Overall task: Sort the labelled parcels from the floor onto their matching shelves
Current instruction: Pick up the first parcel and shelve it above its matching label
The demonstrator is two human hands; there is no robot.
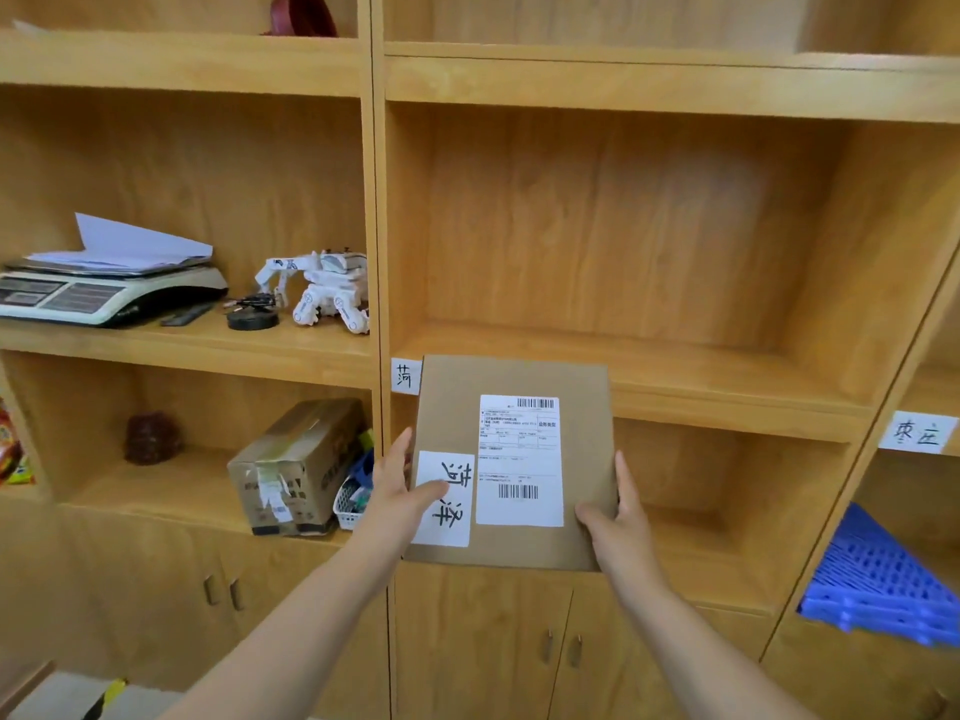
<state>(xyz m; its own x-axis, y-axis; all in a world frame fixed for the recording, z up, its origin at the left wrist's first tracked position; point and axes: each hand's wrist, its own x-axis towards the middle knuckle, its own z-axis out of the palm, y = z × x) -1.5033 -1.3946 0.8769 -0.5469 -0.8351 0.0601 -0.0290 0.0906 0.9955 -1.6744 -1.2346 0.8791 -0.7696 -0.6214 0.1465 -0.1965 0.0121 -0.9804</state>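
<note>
I hold a flat brown cardboard parcel [582,439] in both hands in front of the middle shelving unit. It carries a white shipping label with barcodes and a white handwritten tag at its lower left. My left hand [400,491] grips its left edge with the thumb on the tag. My right hand [618,522] grips its lower right corner. The parcel's far edge reaches the front lip of the wooden shelf [727,397] and partly hides the white handwritten shelf label [405,375] stuck there. A second shelf label [917,432] sits on the unit to the right.
On the left unit stand a weighing scale with papers [104,293], a white toy robot [322,291], a taped cardboard box [298,467] and a small white basket [353,504]. Blue plastic grids [883,584] lean in the lower right compartment. Cabinet doors [561,646] run below.
</note>
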